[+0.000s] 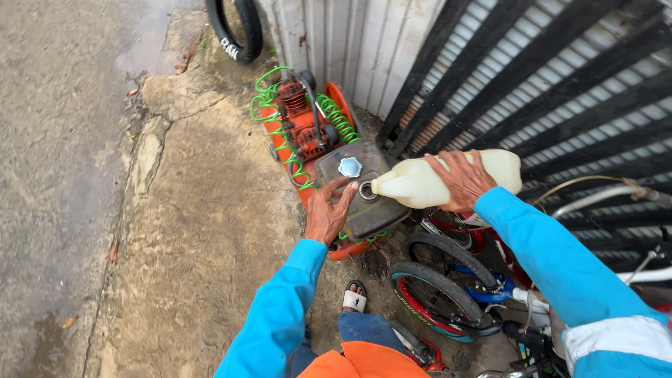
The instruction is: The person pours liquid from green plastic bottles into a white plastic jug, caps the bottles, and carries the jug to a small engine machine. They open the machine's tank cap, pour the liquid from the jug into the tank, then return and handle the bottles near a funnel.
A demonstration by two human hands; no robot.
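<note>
Single head-mounted view, looking steeply down and slightly forward from standing height. Faces a corrugated wall (350, 49) and black slatted gate (560, 84) along the top edge. Concrete ground (77, 175) fills the left half. Compressor (308, 129) near centre, about arm's length off. Own foot in sandal (355, 297) at bottom centre, bicycle wheels (437, 294) lower right. No second view, nothing shared.

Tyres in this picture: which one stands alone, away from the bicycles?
The black tyre leaning against the wall at the top, beyond the orange compressor; the others sit on bicycle wheels at bottom right.
</note>
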